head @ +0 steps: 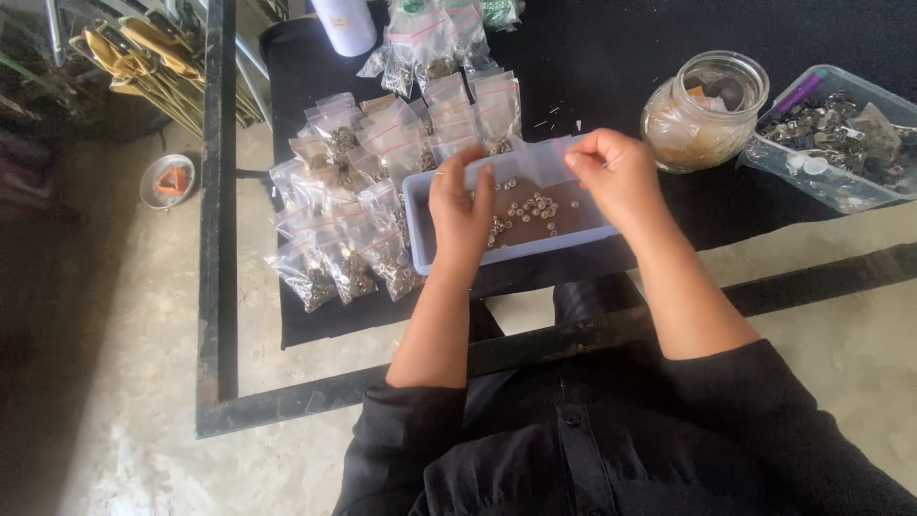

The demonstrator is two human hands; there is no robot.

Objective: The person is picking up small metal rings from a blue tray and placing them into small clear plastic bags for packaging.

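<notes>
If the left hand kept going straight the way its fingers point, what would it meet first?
The left hand points away from the person, so it would probably first meet the small clear bag both hands hold, then the filled bags behind the tray. Depth is unclear.

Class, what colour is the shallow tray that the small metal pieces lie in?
The tray is pale blue-grey, seen in the head view.

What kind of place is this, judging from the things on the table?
Probably a small workshop or home packing station for metal hardware. A tray holds loose small metal rings, many filled zip bags lie beside it, and both hands, left hand and right hand, hold an empty clear bag over the tray.
</notes>
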